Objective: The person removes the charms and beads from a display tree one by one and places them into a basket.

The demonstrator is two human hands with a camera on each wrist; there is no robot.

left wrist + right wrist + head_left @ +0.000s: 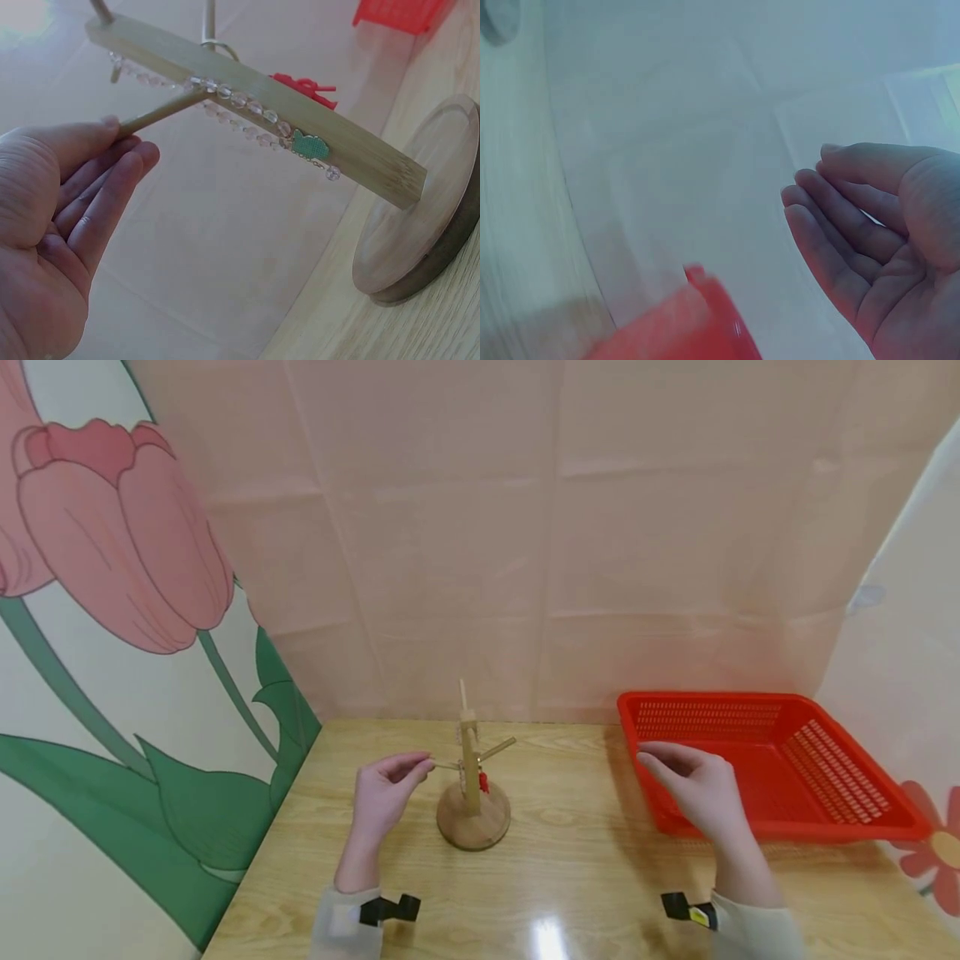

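Observation:
A wooden jewelry stand [471, 768] with a round base [473, 831] stands upright on the table, pegs sticking out of its post. My left hand [384, 793] pinches the outer end of the left-side peg [157, 112] between thumb and fingertips. From this peg hangs a bracelet of clear pinkish beads [238, 100] with a green charm [309, 144], lying along the post. A red ornament [304, 88] hangs on the post's other side. My right hand [701, 785] is raised near the basket's left side, fingers loosely bent and holding nothing.
A red plastic basket [712, 697] with slotted walls sits at the right of the wooden table [555, 868]. A creased beige sheet [450, 527] covers the wall behind. Painted flowers decorate the side walls.

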